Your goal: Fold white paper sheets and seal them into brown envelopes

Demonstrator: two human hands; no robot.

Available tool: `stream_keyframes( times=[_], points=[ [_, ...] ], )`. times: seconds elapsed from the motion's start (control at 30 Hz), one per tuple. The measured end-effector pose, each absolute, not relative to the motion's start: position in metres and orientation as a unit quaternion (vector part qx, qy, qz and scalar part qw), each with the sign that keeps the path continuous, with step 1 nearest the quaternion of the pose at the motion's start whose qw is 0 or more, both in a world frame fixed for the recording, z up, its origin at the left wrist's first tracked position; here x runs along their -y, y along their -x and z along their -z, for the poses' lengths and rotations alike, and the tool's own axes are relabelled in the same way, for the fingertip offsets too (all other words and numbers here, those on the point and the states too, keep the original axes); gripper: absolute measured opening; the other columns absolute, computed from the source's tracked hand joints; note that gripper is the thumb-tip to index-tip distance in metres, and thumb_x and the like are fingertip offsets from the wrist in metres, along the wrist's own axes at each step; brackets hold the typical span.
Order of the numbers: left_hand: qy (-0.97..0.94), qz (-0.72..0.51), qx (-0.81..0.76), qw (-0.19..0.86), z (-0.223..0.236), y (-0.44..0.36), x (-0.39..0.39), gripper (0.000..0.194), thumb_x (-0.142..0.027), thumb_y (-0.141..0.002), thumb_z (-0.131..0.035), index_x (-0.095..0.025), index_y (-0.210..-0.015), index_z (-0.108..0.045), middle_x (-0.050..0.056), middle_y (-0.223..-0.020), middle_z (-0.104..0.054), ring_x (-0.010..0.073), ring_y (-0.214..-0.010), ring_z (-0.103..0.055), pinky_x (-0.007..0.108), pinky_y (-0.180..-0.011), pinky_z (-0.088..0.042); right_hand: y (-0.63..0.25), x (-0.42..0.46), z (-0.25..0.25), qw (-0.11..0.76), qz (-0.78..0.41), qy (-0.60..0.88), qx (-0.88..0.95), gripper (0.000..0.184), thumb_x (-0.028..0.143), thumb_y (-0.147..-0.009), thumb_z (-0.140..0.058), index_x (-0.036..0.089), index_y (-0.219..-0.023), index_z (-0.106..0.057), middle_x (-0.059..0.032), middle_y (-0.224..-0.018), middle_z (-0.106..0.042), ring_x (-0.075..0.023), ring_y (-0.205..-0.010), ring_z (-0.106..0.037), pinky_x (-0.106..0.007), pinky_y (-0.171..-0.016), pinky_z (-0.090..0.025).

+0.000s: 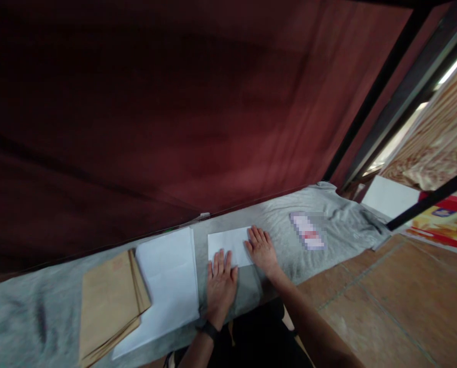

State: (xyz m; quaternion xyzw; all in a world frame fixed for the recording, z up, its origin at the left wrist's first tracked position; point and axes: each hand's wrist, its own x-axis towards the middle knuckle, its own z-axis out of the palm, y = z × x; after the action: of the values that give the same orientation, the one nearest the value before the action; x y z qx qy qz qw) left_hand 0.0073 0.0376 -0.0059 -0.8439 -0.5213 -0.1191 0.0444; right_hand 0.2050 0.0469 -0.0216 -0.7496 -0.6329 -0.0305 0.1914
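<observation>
A folded white sheet of paper [228, 243] lies on a grey cloth [313, 266]. My left hand [221, 283] rests flat at the sheet's near edge, fingers stretched out together, fingertips on the paper. My right hand [262, 249] lies flat on the sheet's right end, fingers spread. Neither hand grips anything. A dark band sits on my left wrist.
Left of my hands lie a stack of white paper [169, 286] and a pile of brown envelopes [108, 301]. A small blurred label [308, 231] lies on the cloth to the right. A dark red curtain hangs behind. Tiled floor and a colourful box [441, 225] are at right.
</observation>
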Motion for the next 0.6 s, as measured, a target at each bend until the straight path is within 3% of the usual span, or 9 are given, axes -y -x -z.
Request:
stream_keyframes(
  times=[0.17, 0.33, 0.47, 0.6],
  points=[
    [0.849, 0.110, 0.517, 0.014, 0.007, -0.006, -0.031, 0.057, -0.036, -0.099, -0.041, -0.019, -0.153, -0.037, 0.012, -0.161, -0.032, 0.0296, -0.150, -0.025, 0.054, -0.120, -0.023, -0.205, -0.043, 0.011, 0.245, 0.011, 0.786, 0.568, 0.046, 0.030, -0.100, -0.039, 0.013, -0.141, -0.052, -0.0157, -0.143, -0.055, -0.0285, -0.130, -0.050, -0.043, -0.108, -0.034],
    [0.849, 0.135, 0.511, 0.009, 0.010, -0.005, -0.034, 0.056, -0.037, -0.099, -0.042, -0.019, -0.152, -0.038, 0.013, -0.160, -0.032, 0.0293, -0.150, -0.027, 0.053, -0.121, -0.023, -0.203, -0.037, 0.002, 0.331, -0.117, 0.830, 0.433, 0.028, 0.022, -0.089, -0.052, 0.014, -0.109, -0.068, -0.0171, -0.109, -0.069, -0.0270, -0.105, -0.062, -0.035, -0.089, -0.044],
    [0.847, 0.162, 0.505, 0.012, 0.011, -0.004, -0.033, 0.055, -0.038, -0.099, -0.043, -0.018, -0.150, -0.043, 0.015, -0.158, -0.037, 0.0296, -0.148, -0.031, 0.053, -0.120, -0.024, -0.205, -0.038, -0.008, 0.369, -0.165, 0.821, 0.402, 0.019, 0.021, -0.083, -0.053, 0.014, -0.092, -0.068, -0.0092, -0.078, -0.068, -0.0226, -0.079, -0.065, -0.029, -0.069, -0.044],
    [0.850, 0.201, 0.487, -0.006, 0.012, 0.002, -0.033, 0.058, -0.039, -0.098, -0.046, -0.011, -0.148, -0.044, 0.018, -0.156, -0.040, 0.0293, -0.148, -0.032, 0.051, -0.120, -0.026, -0.207, -0.038, -0.024, 0.429, -0.223, 0.775, 0.407, 0.018, 0.033, -0.079, -0.056, 0.019, -0.069, -0.063, 0.0000, -0.058, -0.060, -0.0185, -0.060, -0.059, -0.026, -0.056, -0.041]
  ],
)
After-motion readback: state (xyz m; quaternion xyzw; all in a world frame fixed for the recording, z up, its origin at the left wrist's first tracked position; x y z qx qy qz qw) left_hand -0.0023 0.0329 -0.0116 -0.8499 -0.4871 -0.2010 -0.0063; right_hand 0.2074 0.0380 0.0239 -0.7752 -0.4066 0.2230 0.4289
